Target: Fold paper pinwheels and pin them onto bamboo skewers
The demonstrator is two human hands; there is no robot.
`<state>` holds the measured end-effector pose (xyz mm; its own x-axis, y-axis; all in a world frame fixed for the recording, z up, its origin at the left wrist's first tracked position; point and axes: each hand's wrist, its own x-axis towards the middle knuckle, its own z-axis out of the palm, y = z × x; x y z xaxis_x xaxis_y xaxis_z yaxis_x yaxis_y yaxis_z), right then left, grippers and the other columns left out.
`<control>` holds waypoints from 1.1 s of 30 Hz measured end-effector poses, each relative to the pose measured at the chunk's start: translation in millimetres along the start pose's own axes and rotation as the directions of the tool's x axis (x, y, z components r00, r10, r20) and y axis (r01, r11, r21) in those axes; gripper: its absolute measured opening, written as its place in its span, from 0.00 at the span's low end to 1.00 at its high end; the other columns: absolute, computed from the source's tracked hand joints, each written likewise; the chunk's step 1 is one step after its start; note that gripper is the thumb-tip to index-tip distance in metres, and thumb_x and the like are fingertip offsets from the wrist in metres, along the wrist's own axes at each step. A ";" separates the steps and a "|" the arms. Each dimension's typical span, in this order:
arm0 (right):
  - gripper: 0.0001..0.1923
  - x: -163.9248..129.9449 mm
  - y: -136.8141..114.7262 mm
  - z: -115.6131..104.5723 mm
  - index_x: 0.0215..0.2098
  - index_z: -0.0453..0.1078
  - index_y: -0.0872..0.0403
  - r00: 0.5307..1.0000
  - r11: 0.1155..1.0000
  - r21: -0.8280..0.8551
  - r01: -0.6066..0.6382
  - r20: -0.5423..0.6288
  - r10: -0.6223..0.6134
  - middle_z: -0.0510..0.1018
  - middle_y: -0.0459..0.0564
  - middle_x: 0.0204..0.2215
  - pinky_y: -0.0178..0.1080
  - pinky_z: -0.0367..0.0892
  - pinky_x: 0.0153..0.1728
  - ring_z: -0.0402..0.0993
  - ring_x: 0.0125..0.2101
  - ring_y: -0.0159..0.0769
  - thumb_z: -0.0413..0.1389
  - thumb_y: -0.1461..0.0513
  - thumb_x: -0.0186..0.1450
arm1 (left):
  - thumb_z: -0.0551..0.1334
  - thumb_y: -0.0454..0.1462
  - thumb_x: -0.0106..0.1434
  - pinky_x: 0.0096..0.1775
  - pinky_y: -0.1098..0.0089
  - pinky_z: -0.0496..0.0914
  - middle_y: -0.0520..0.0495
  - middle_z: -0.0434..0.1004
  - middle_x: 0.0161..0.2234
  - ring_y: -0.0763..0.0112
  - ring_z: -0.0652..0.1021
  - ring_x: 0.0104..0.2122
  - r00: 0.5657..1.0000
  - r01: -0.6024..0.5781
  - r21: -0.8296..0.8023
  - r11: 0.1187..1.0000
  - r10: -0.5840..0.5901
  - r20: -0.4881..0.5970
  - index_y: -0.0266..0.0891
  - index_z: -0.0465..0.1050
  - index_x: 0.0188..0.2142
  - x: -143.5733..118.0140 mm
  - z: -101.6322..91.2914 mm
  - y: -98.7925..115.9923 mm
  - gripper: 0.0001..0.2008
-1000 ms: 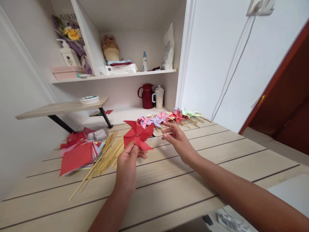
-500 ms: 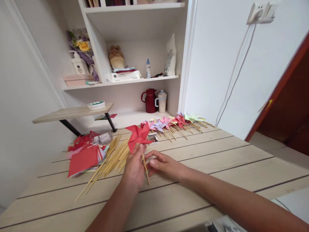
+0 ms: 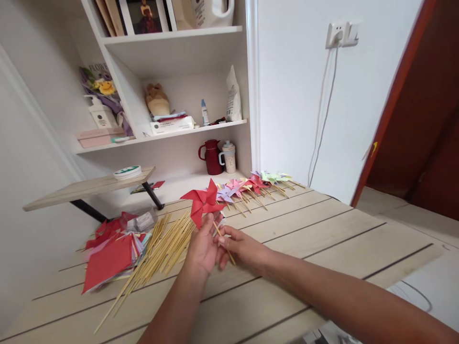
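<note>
We are holding a red paper pinwheel (image 3: 202,201) above the counter (image 3: 322,229) in our left hand (image 3: 204,246), fingers closed around it, while our right hand (image 3: 242,246) is pinching its bamboo stick (image 3: 224,239).

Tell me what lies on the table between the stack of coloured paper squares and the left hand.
In the head view, a loose pile of bamboo sticks lies between the stack of coloured paper squares and the left hand.
</note>
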<state>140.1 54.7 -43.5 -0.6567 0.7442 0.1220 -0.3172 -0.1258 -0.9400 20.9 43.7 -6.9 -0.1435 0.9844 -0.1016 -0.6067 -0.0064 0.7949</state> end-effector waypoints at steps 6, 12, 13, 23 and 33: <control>0.24 -3.4 -3.0 0.7 0.35 0.63 0.51 0.993 0.997 -0.064 -0.041 -0.115 0.033 0.60 0.33 0.11 0.31 0.42 0.15 0.47 0.11 0.24 0.60 0.41 0.61 | 0.77 0.47 0.51 0.38 0.72 0.73 0.39 0.81 0.48 0.64 0.80 0.45 0.988 -0.130 0.216 0.968 0.107 0.116 0.37 0.80 0.40 11.6 -20.5 -5.0 0.22; 0.22 -11.6 -25.4 -2.6 0.35 0.67 0.52 0.990 0.995 -0.104 -0.011 -0.138 -0.003 0.50 0.31 0.13 0.33 0.42 0.20 0.39 0.15 0.24 0.60 0.42 0.63 | 0.78 0.44 0.49 0.46 0.68 0.71 0.41 0.75 0.55 0.65 0.79 0.49 0.981 -0.185 0.220 0.958 0.194 -0.019 0.50 0.64 0.63 11.9 -29.2 9.9 0.43; 0.23 -12.0 -26.5 -3.5 0.34 0.67 0.52 0.990 0.993 -0.116 -0.013 -0.139 -0.003 0.50 0.31 0.13 0.34 0.43 0.20 0.39 0.16 0.24 0.60 0.42 0.63 | 0.78 0.45 0.50 0.46 0.68 0.71 0.42 0.75 0.56 0.65 0.78 0.50 0.971 -0.222 0.193 0.956 0.235 -0.046 0.51 0.62 0.64 11.1 -28.7 13.6 0.44; 0.25 -8.6 -10.2 -5.6 0.33 0.67 0.53 0.988 0.969 -0.220 -0.115 -0.127 0.088 0.48 0.32 0.13 0.35 0.40 0.21 0.38 0.16 0.25 0.59 0.40 0.62 | 0.78 0.50 0.44 0.38 0.70 0.70 0.46 0.83 0.36 0.68 0.80 0.36 0.968 -0.245 0.126 0.961 0.251 -0.027 0.38 0.78 0.34 6.7 -28.0 32.4 0.24; 0.24 -7.3 -3.1 -5.3 0.35 0.68 0.53 0.990 0.966 -0.233 -0.114 -0.105 0.092 0.52 0.33 0.12 0.34 0.44 0.21 0.41 0.16 0.25 0.58 0.41 0.63 | 0.80 0.44 0.41 0.33 0.71 0.70 0.45 0.84 0.33 0.70 0.79 0.30 0.965 -0.242 0.080 0.967 0.248 -0.083 0.35 0.79 0.33 7.7 -27.5 27.2 0.22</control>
<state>149.5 53.1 -43.1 -0.6073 0.7945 0.0008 -0.0717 -0.0538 -0.9960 -18.3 46.3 -2.5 -0.3535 0.9341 0.0497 -0.4894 -0.2300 0.8412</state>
